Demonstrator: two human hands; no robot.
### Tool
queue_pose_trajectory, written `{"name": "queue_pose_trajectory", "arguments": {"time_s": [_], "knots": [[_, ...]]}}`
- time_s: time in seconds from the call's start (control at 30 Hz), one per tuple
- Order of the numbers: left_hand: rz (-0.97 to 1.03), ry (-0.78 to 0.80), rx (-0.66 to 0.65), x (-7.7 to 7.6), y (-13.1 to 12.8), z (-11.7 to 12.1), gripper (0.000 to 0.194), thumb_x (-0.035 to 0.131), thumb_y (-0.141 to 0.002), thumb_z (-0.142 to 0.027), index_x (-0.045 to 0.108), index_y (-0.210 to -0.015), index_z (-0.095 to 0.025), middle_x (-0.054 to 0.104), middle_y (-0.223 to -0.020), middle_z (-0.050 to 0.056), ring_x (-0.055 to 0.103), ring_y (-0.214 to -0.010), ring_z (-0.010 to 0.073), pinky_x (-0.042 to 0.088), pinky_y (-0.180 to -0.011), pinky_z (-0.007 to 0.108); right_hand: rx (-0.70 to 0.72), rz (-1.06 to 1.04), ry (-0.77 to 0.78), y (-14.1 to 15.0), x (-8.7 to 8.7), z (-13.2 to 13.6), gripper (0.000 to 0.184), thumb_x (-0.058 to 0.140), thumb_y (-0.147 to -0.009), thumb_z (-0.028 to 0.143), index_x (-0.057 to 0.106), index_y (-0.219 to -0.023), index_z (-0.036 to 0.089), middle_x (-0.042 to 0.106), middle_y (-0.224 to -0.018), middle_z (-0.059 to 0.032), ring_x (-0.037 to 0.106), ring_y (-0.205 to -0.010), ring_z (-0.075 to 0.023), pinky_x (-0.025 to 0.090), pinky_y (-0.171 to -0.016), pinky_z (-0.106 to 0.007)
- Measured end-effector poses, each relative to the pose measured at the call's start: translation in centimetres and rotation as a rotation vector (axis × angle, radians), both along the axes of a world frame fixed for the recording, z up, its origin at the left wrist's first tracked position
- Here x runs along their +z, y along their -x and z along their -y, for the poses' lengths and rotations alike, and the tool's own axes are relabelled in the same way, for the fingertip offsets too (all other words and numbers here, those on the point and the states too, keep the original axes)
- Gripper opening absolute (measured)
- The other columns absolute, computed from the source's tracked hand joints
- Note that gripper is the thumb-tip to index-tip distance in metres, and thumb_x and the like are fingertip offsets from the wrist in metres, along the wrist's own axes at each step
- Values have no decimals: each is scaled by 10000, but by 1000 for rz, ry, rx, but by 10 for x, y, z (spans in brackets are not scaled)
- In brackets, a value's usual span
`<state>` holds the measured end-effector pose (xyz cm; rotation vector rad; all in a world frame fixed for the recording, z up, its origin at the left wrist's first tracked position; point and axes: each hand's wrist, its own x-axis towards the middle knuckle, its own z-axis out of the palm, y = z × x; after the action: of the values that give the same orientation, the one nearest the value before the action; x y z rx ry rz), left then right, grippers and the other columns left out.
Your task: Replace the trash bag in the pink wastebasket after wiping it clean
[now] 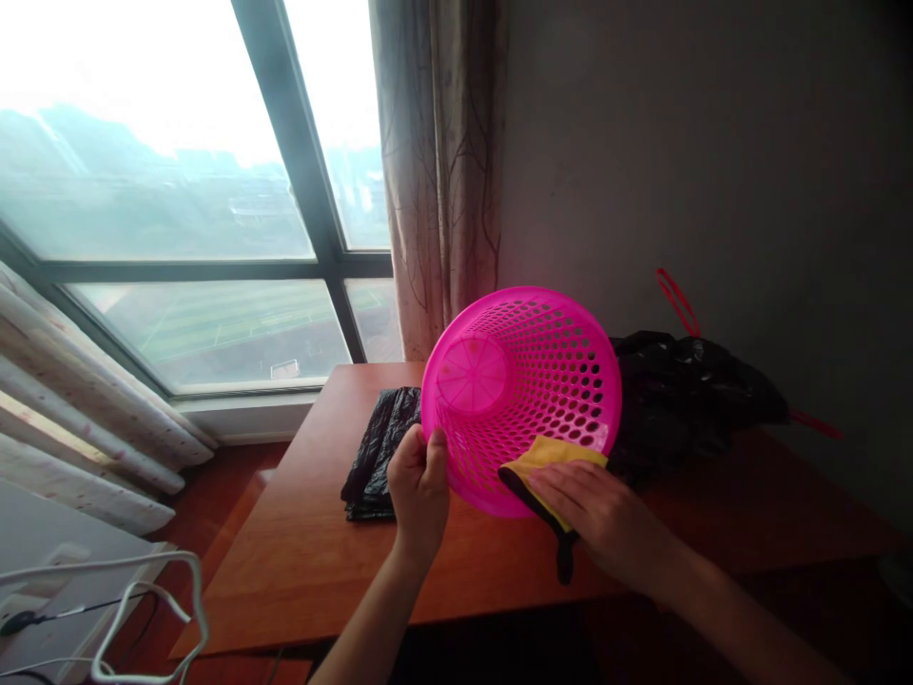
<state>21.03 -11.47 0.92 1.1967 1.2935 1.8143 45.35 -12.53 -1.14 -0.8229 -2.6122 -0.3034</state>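
Pink basket [472, 376] tilted toward me over the tabletop [314, 552].
My left hand [419, 480] has its grip closed on the rim; my right hand [603, 514] grips a yellow cloth [549, 454] against the inner wall. Folded black plastic [381, 447] lies left, a black bag [691, 390] right.

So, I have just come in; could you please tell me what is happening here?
A person has a pink basket tilted, its opening toward the camera. The left hand grips it by the rim, while the right hand lies over a yellow cloth against the inner side near the rim. Behind the basket, folded black plastic lies on the wooden table at left, and a crumpled black bag with red ties is at right.
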Motion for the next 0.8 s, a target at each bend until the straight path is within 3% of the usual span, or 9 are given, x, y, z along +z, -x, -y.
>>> {"name": "queue_pose_trajectory", "arguments": {"time_s": [0.13, 0.27, 0.4, 0.53, 0.7, 0.8], "knots": [[-32, -7, 19, -2, -1, 1, 404, 570, -905, -455, 440, -623, -196, 385, -573, -48, 316, -547, 111, 271, -499, 218, -1, -108, 164, 11, 4, 5, 639, 425, -763, 11, 482, -1394, 93, 621, -1306, -148, 587, -1200, -247, 486, -1023, -442], [-61, -17, 5, -5, -7, 1, 391, 540, -926, -419, 420, -627, -198, 367, -578, -50, 308, -549, 107, 268, -493, 216, -92, -330, 353, 32, 2, 6, 630, 465, -736, 10, 540, -1345, 152, 653, -1261, -128, 599, -1190, -259, 476, -1028, -458], [-134, -46, 0, -12, -16, 3, 384, 527, -929, -387, 409, -616, -198, 348, -552, -57, 304, -525, 100, 257, -474, 216, -86, -615, 631, 69, 8, 2, 526, 464, -827, 47, 572, -1308, 229, 627, -1308, -88, 571, -1230, -244, 448, -1047, -437], [-234, -100, -54, -16, -24, 8, 353, 518, -933, -321, 387, -629, -199, 370, -553, -60, 326, -505, 88, 269, -473, 208, -77, -1038, 915, 103, 25, -7, 354, 520, -887, 206, 622, -1223, 242, 672, -1215, -54, 624, -1111, -225, 491, -970, -375], [-324, -180, -136, -16, -30, 13, 343, 509, -933, -245, 335, -640, -205, 315, -543, -72, 274, -474, 73, 206, -446, 216, -178, -1720, 1043, 113, 48, -28, 311, 597, -819, 264, 626, -1126, 223, 710, -1043, -32, 663, -1004, -239, 544, -865, -375], [-331, -189, -133, -14, -29, 11, 341, 487, -945, -248, 327, -646, -206, 316, -549, -70, 273, -477, 74, 209, -451, 219, -169, -1667, 976, 110, 52, -28, 346, 592, -826, 233, 617, -1171, 227, 698, -1114, -33, 639, -1085, -236, 523, -930, -377]]}}
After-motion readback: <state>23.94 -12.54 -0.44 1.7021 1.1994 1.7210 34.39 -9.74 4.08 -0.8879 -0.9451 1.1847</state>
